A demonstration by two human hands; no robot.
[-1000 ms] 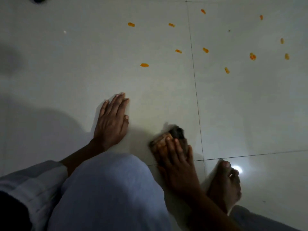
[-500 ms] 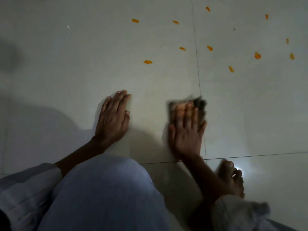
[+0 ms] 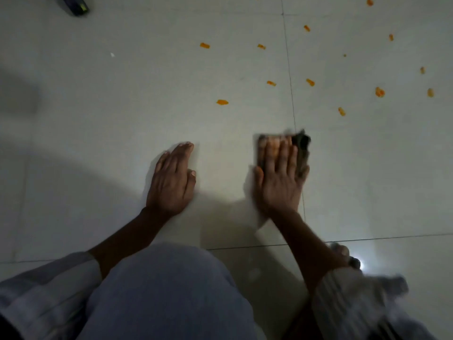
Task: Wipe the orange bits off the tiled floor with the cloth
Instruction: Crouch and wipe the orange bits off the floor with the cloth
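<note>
The right hand (image 3: 278, 177) has pushed the cloth (image 3: 300, 146) forward toward the orange bits (image 3: 222, 102), fingers straight, pressing it; the left hand (image 3: 171, 179) rests flat on the floor (image 3: 122, 106).

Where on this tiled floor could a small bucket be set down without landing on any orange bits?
Bare floor lies left of the left hand, up to the white speck and the dark object. Another bare patch is right of the right hand and cloth, above the grout line. Orange bits crowd the area ahead of the hands, upper right.
</note>
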